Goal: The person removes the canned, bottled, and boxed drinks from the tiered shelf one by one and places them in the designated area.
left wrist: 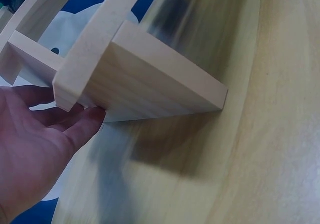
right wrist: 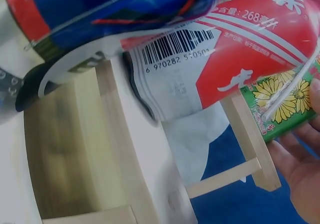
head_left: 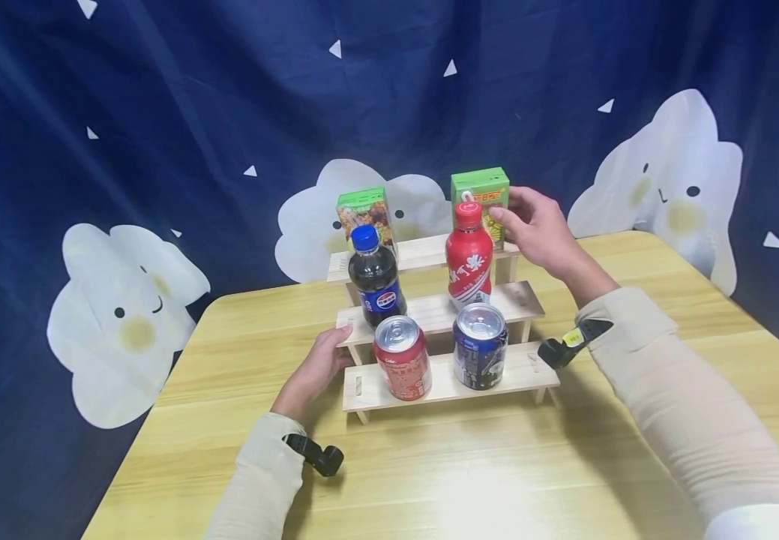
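Note:
A three-tier wooden display rack (head_left: 423,315) stands on the table. My left hand (head_left: 315,369) grips the left end of its middle board, thumb on top; the left wrist view shows the fingers (left wrist: 87,126) tucked under the board's end. With my right hand (head_left: 544,229) I hold a green drink carton (head_left: 480,184) at the right of the top tier, thumb at its front. The right wrist view shows yellow flowers on that carton (right wrist: 282,102). In front of it, on the middle tier, stands a red drink bottle (head_left: 468,259).
Another green-topped carton (head_left: 362,210) stands at the top tier's left. A blue-capped cola bottle (head_left: 382,285) is on the middle tier. The bottom tier bears a red cola can (head_left: 404,367) and a dark blue can (head_left: 480,356). A blue cloud-patterned curtain (head_left: 227,90) hangs behind the table (head_left: 193,420).

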The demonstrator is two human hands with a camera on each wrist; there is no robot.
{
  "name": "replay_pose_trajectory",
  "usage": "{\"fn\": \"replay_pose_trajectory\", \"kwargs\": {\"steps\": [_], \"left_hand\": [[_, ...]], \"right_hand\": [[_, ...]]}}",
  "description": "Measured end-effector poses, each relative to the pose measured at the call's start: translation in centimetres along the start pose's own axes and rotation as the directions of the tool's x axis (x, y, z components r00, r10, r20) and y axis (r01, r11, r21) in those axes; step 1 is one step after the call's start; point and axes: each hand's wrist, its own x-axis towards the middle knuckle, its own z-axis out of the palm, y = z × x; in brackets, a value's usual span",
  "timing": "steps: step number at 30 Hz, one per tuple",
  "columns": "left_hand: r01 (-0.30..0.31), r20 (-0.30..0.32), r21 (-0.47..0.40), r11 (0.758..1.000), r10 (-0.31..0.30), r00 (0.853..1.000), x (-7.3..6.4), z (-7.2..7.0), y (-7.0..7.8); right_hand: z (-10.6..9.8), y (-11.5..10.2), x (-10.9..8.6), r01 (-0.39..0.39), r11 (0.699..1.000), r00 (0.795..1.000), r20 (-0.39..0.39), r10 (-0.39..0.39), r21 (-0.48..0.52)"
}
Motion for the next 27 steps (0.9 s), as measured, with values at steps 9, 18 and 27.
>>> {"fn": "replay_pose_trajectory", "kwargs": {"steps": [9, 18, 27], "left_hand": [[-0.005, 0.018, 0.002, 1.0, 0.005, 1.0, 0.0, -0.2, 0.1], [0.0, 0.025, -0.001, 1.0, 0.0, 1.0, 0.1, -0.2, 0.0], [-0.006, 0.038, -0.014, 1.0, 0.006, 0.999, 0.1, -0.4, 0.0]], "right_hand": [[-1.0, 0.3, -0.5, -0.009, 1.0, 1.0, -0.01, 0.009, -0.016], [-2.0, 0.8, -1.0, 0.005, 0.998, 0.999, -0.034, -0.007, -0.062], [-3.0, 1.0, -1.5, -0.012, 0.995, 0.999, -0.05, 0.007, -0.095]]}}
